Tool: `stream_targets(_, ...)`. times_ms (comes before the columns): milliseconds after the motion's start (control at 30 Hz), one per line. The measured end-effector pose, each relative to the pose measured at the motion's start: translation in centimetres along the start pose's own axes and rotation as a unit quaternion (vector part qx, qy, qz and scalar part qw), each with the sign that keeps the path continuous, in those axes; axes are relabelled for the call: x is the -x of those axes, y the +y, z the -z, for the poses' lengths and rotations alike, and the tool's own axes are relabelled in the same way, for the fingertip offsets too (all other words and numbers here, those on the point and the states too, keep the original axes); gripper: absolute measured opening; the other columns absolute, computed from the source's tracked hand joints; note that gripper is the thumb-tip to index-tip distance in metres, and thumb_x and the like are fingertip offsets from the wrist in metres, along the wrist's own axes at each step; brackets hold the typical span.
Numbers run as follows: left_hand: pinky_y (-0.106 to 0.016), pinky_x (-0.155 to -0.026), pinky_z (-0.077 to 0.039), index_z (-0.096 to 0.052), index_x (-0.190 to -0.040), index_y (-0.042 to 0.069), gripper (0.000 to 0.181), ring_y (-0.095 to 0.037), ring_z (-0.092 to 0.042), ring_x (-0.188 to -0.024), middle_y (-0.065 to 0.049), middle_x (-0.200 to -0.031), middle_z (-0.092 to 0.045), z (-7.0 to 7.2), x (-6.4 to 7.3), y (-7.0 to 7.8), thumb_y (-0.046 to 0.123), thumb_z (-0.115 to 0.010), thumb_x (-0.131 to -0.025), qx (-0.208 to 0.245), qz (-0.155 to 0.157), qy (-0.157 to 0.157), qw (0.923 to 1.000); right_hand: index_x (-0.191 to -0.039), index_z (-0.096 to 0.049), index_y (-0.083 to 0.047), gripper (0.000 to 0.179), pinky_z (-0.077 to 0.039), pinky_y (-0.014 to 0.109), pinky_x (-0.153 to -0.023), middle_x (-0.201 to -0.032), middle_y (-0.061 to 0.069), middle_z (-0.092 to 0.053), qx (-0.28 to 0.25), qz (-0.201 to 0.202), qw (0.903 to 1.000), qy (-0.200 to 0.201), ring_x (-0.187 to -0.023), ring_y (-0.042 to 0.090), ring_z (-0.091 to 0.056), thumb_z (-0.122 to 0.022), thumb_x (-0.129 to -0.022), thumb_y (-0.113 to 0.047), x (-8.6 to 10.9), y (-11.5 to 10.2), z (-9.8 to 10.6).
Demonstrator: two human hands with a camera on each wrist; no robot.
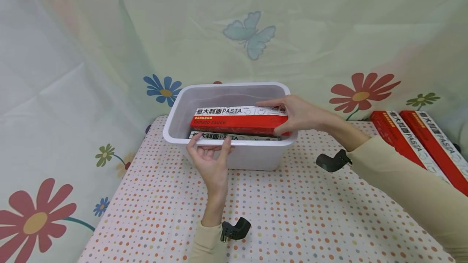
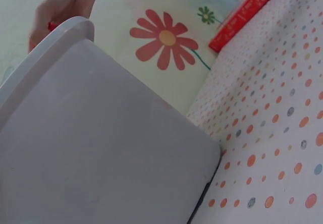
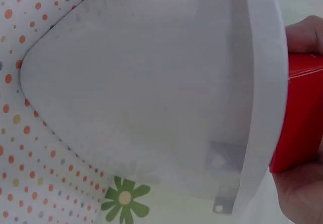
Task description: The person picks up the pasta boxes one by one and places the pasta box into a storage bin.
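Note:
A white plastic bin (image 1: 252, 155) stands on the table against the backdrop. My right hand (image 1: 301, 113) grips the right end of a red and white pasta box (image 1: 234, 121), fingers behind and thumb in front. That box lies lengthwise inside the bin, its right end at the rim; the right wrist view shows its red end (image 3: 305, 113) between fingers and thumb. A second pasta box (image 1: 252, 137) lies in front of it, mostly hidden by the bin's front wall. My left hand (image 1: 211, 167) holds the bin's front rim, with fingertips hooked over it beside the second box.
Two more red pasta boxes, one nearer (image 1: 396, 135) and one farther right (image 1: 438, 145), lie side by side at the table's right. A dotted cloth (image 1: 278, 214) covers the table. A flowered backdrop (image 1: 307, 52) hangs behind and at the left.

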State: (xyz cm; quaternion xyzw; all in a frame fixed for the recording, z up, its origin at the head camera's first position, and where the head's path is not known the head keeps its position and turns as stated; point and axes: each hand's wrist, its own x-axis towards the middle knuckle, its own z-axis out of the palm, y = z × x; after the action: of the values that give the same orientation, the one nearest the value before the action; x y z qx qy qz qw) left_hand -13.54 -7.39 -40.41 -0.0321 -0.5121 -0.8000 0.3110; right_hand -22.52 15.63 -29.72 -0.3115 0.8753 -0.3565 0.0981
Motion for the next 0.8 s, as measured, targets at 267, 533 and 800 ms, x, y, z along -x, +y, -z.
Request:
stream_targets(267, -0.042, -0.085, -0.067, -0.028, -0.147, 0.003, 0.076, -0.031, -0.065, -0.104, -0.032, -0.145, -0.045, 0.2, 0.2, -0.3, -0.005, -0.077, -0.09, -0.011, 0.005, -0.006, 0.9999, -0.148, -0.059, -0.006, 0.078, -0.05, 0.027, -0.07, -0.129, 0.009, -0.071, -0.004, 0.027, 0.9977, -0.062, -0.098, 0.022, -0.057, -0.075, -0.072, 0.002, -2.7, 0.2, -1.4)
stream_targets(533, -0.043, -0.082, -0.067, -0.028, -0.146, 0.003, 0.076, -0.032, -0.067, -0.104, -0.032, -0.145, -0.045, 0.4, 0.2, -0.4, -0.007, -0.077, -0.089, -0.019, -0.013, -0.008, 0.9997, -0.147, -0.059, -0.005, 0.076, -0.047, 0.03, -0.08, -0.14, 0.01, -0.066, -0.009, 0.032, 0.9964, -0.079, -0.106, 0.023, -0.054, -0.075, -0.073, 0.0, -3.5, 0.3, -1.9)
stream_targets(800, -0.044, -0.08, -0.068, -0.027, -0.147, -0.002, 0.077, -0.031, -0.068, -0.101, -0.035, -0.141, -0.047, 0.4, 0.0, -0.4, -0.007, -0.078, -0.089, -0.007, -0.014, -0.009, 0.9998, -0.149, -0.057, -0.006, 0.078, -0.046, 0.033, -0.086, -0.146, 0.012, -0.061, -0.02, 0.018, 0.9954, -0.091, -0.111, 0.024, -0.051, -0.078, -0.075, 0.001, -3.6, 0.5, -1.9)
